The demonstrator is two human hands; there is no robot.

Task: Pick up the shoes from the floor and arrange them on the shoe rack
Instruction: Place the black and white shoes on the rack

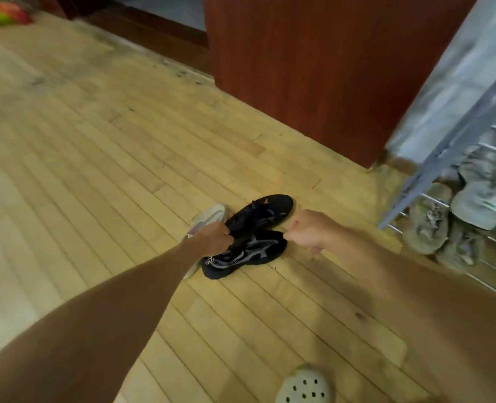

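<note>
Firmly, left hand (214, 237) grips a black shoe (262, 212), right hand (306, 232) curled nearby.

Black knit-mesh sneaker with grey stripes (255, 248): looks like woven cloth, matt. Touching it just behind, black lace-up shoe (264, 210) in smoother, faintly glossy material. At its left, pale shoe (209, 219) with smooth whitish sole. Beneath it, pale yellow wooden plank floor (95, 170): satin, worn, dusty and scuffed far behind. Well behind, red-brown wooden cabinet (299, 68): smooth, low sheen. To its right, grey metal shoe rack (433, 167) with bright wire shelves; grey-beige cloth shoes (428, 228) there, matt, rough. In front, beige perforated clog (305, 388): smooth matt plastic.
</note>
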